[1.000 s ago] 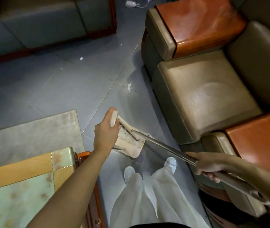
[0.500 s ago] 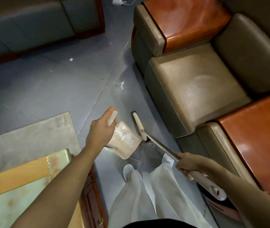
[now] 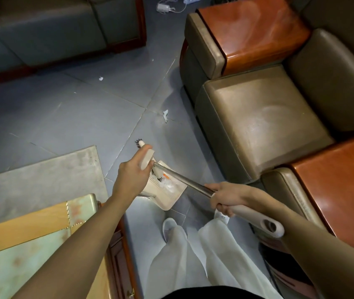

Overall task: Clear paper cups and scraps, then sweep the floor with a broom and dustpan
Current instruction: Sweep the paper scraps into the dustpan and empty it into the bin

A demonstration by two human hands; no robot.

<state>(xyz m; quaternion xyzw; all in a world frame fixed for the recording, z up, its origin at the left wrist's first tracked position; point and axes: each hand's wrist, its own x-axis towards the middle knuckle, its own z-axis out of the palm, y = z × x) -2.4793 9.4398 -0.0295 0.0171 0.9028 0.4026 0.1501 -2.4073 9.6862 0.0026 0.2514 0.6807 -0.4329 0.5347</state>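
Note:
My left hand (image 3: 131,176) grips the upright beige handle of a cream dustpan (image 3: 167,194) that rests on the grey tiled floor just ahead of my feet. White scraps and a bit of orange lie in its tray. My right hand (image 3: 225,196) grips the broom (image 3: 184,182) where its metal shaft meets the beige grip. The broom head lies across the dustpan, mostly hidden behind my left hand, with dark bristles poking out past it. A white paper scrap (image 3: 165,115) lies on the floor beyond, and a smaller scrap (image 3: 100,78) farther left.
An armchair (image 3: 258,117) with olive cushions and red-brown wooden armrests stands close on the right. A grey sofa (image 3: 48,31) fills the upper left. A low table (image 3: 31,238) and a grey rug (image 3: 42,175) sit at my left. A white charger and cable (image 3: 163,7) lie on the far floor.
The broom head swung from right of the dustpan leftward over it, behind my left hand. My right hand stayed on the handle. The dustpan barely moved.

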